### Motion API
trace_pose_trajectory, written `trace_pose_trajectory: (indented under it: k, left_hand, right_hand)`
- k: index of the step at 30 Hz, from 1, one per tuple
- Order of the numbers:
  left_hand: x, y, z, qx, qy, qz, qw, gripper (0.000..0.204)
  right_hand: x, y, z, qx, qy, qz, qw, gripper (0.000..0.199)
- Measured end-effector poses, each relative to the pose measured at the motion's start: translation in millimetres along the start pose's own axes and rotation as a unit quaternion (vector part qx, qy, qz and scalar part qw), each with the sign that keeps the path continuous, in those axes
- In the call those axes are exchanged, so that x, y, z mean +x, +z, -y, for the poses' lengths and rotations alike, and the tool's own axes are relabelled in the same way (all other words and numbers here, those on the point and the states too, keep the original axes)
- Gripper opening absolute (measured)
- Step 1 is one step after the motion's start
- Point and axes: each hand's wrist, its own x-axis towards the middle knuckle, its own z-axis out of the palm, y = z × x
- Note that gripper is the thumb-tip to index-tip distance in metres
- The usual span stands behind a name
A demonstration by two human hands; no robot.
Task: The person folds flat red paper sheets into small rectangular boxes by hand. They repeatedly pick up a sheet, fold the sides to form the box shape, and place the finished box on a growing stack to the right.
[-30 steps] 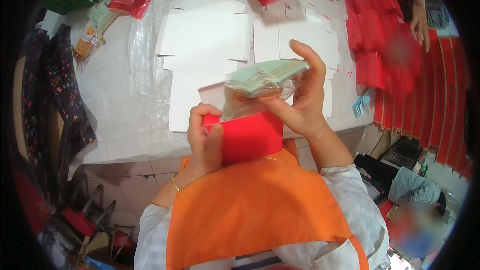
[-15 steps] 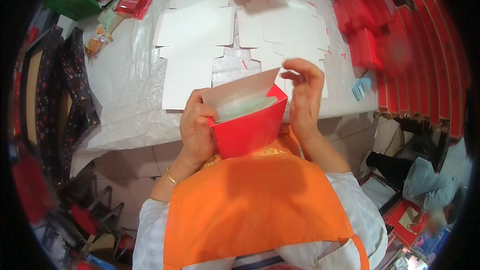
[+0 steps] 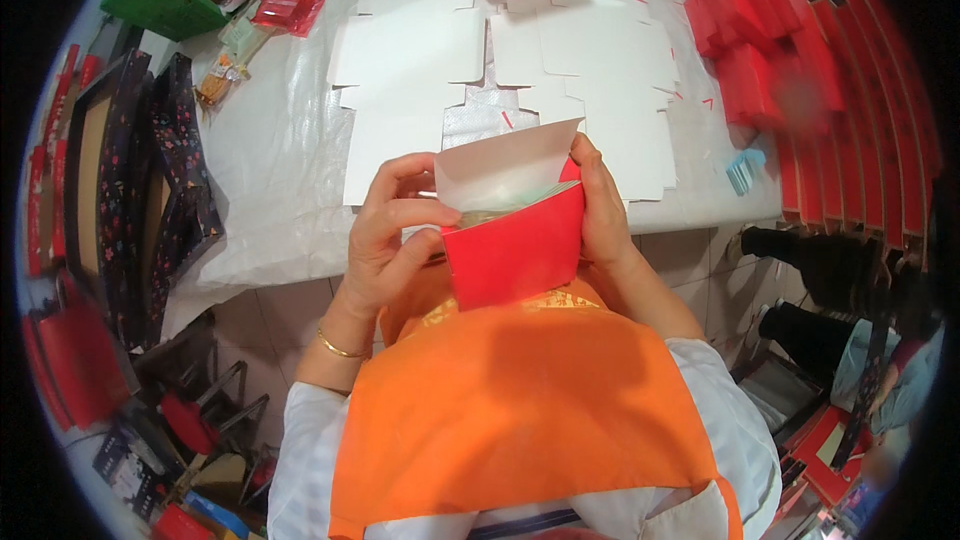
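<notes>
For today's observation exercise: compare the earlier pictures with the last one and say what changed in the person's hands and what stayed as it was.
The pale green packet, earlier held above the red box by the right hand, has gone down inside it; only its edge shows under the white flap. The right hand now grips the box's right side. The left hand kept hold of the left side; the white blanks stayed on the table.

head view | looks steeply down from above | close over chest and table (image 3: pixel 300 170) edge
</notes>
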Motion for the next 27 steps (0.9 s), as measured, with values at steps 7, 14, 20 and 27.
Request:
trace_pose_trajectory:
  k: [7, 14, 20, 27]
  left_hand:
    - [4.7, -12.3, -11.6, 0.004, -0.024, 0.047, 0.999, 0.014]
    - [4.4, -18.0, -12.4, 0.057, -0.050, 0.046, 0.996, 0.010]
    - [-0.3, 5.7, -18.2, 0.054, -0.071, -0.028, 0.996, 0.017]
    - [7.2, 26.2, -18.7, 0.089, -0.077, -0.099, 0.988, 0.016]
  right_hand:
    - [6.3, 4.0, 0.7, -0.012, -0.019, 0.028, 0.999, 0.067]
    - [3.9, 1.5, 10.2, -0.050, -0.052, 0.042, 0.997, 0.068]
    - [-2.3, 4.9, 19.9, -0.066, -0.082, -0.042, 0.994, 0.039]
    - [-16.4, 2.1, 26.7, -0.094, -0.103, -0.059, 0.988, 0.035]
